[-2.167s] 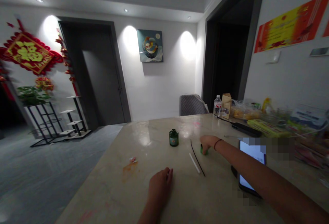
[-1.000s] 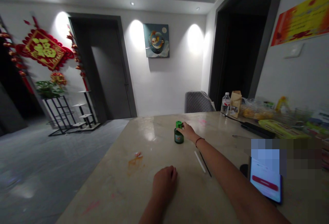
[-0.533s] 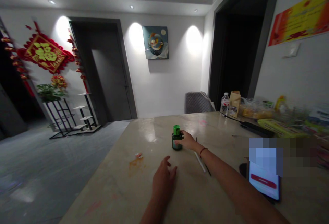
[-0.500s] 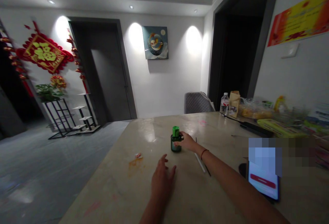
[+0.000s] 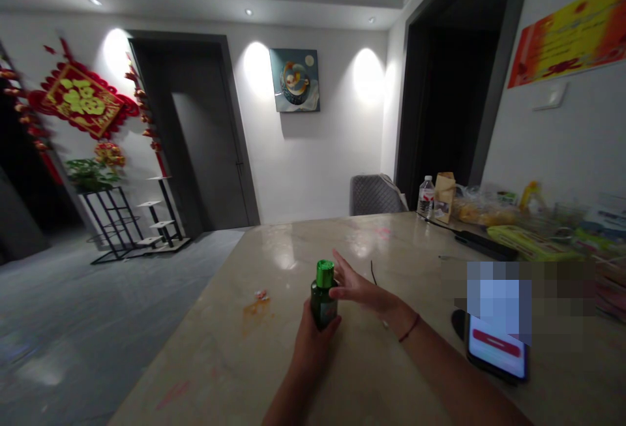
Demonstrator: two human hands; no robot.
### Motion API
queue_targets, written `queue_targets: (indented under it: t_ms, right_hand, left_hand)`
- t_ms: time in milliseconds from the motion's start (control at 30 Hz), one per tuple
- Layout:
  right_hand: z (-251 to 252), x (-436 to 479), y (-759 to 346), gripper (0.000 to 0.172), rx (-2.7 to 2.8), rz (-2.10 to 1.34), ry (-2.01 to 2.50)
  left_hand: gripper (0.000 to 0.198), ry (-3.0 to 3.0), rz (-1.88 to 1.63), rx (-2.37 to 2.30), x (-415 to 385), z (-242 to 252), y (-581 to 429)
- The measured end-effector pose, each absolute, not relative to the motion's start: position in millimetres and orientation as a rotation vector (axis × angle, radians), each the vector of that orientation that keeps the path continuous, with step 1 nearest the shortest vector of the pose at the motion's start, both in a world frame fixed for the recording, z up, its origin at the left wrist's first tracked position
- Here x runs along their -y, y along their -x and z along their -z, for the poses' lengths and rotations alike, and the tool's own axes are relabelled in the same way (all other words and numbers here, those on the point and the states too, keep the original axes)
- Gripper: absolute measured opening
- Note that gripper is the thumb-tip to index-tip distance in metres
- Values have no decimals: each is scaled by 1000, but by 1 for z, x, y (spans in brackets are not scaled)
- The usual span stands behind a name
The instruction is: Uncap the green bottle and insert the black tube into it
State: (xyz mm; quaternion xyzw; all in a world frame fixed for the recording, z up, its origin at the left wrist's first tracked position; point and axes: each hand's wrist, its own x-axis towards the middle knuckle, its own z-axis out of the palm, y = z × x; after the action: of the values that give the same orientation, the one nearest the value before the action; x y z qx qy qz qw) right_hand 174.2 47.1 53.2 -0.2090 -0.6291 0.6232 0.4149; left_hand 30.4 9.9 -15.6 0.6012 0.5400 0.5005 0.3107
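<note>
A small dark green bottle (image 5: 323, 302) with a bright green cap (image 5: 325, 273) stands near the middle of the beige stone table (image 5: 235, 354). My left hand (image 5: 313, 341) is wrapped round the bottle's lower body from the near side. My right hand (image 5: 359, 289) is beside the bottle's neck on the right, fingers stretched out and apart, thumb close to the cap, holding nothing. A thin black stick (image 5: 372, 273) shows behind my right hand; the white one is hidden under my wrist.
A phone (image 5: 496, 348) with a lit screen lies at the right. Bags, a water bottle (image 5: 426, 196) and clutter line the table's far right side. An orange stain (image 5: 254, 306) and a small scrap mark the table left of the bottle. A grey chair (image 5: 374, 195) stands beyond.
My right hand brought the cap to the bottle, then drew the capped bottle nearer. My left hand lifted from the table and closed round the bottle; the right hand's fingers have opened.
</note>
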Motion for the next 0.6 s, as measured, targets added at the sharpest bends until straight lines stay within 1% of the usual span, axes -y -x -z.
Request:
queue_targets:
  t_ms: [100,200,333,433,500,600]
  right_hand:
    - [-61,-44,-172,99,1407,-1716,441]
    - [-65,-41,-173,97,1376,-1754,495]
    - [-75,-34,-184,82,1392,-1763,545]
    - [-85,-32,-195,76,1346,-1768,617]
    - [-89,-34,-199,71,1227,-1717,685]
    - [-86,-40,-197,58,1093,-1577,838]
  left_hand:
    - [57,-1586,-1322,-1422,-12,19,-29]
    - [56,-1568,-1352,-1451,-13,20,-28]
    - [54,-1553,-1373,-1473,-15,21,-28]
    - [52,-1559,-1384,-1464,-16,23,-28]
    - [52,-1564,-1381,-1472,-15,23,-29]
    - [51,-1579,-1350,-1488,-14,22,-30]
